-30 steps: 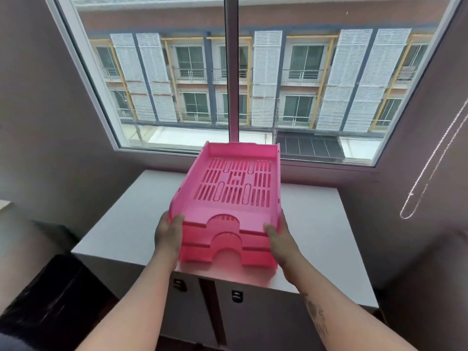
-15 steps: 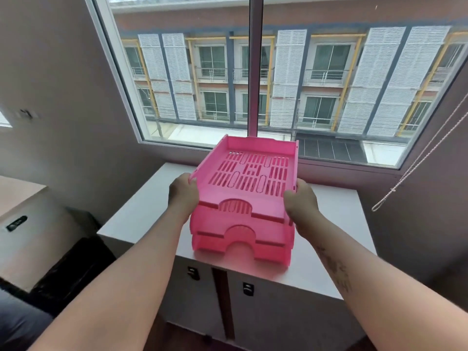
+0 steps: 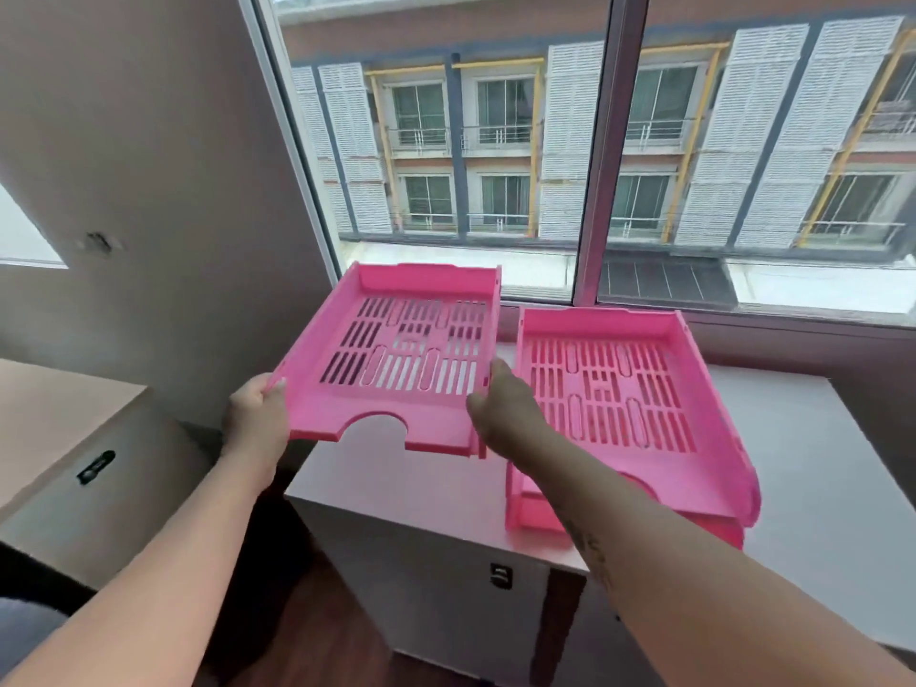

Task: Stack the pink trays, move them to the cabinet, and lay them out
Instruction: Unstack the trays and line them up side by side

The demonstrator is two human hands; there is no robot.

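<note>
I hold one pink slotted tray (image 3: 401,359) in the air, tilted, over the left end of the white cabinet (image 3: 818,513). My left hand (image 3: 257,419) grips its left front corner and my right hand (image 3: 500,414) grips its right side. To the right, a stack of two pink trays (image 3: 624,404) rests on the cabinet top, close beside the lifted tray. My right forearm crosses the stack's front left corner.
A large window (image 3: 595,141) rises directly behind the cabinet. A grey wall (image 3: 148,141) stands to the left. A lower beige cabinet (image 3: 54,438) sits at the far left, with dark floor between the two cabinets.
The top tray has come off the stack and moved up and to the left in both hands. The other two trays stay on the cabinet.
</note>
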